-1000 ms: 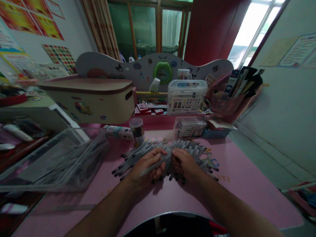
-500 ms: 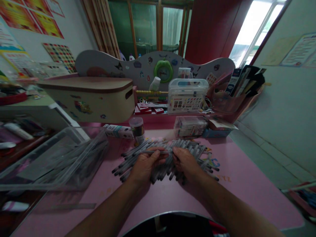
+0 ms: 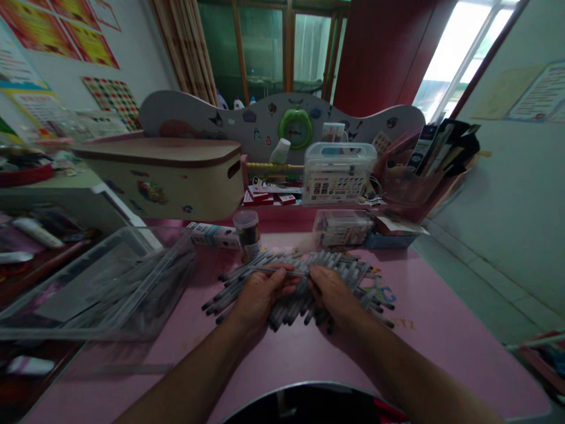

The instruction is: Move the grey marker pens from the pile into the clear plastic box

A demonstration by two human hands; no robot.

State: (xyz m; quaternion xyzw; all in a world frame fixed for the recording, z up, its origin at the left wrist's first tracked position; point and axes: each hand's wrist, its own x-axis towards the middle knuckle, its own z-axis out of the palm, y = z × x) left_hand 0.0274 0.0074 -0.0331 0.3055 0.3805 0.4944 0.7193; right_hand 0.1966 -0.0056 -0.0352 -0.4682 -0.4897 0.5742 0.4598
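Observation:
A slim clear pen [image 3: 277, 270] lies crosswise between my two hands, above a heap of similar pens. My left hand [image 3: 263, 292] is closed on its barrel, thumb on top. At its right end, the fingertips of my right hand [image 3: 329, 288] pinch the pen; the tip there is hidden by the fingers. Under and around both hands spreads the heap of pens [image 3: 291, 309], clear-barrelled with dark ends. To the left stands a clear plastic bin [image 3: 132, 337] with many long clear pieces in it, too blurred to make out.
Behind the heap are a clear round tub [image 3: 247, 227], a white carton [image 3: 214, 235] and a clear box [image 3: 342, 228]. A marker case [image 3: 339, 174] and a cream storage box [image 3: 176, 188] stand further back. A flat strip [image 3: 135, 369] lies on the pink table [image 3: 459, 365].
The whole view has shifted slightly, so things sit a little further right. Both hands keep hold of the pen, which is now tilted a little, its right end lower.

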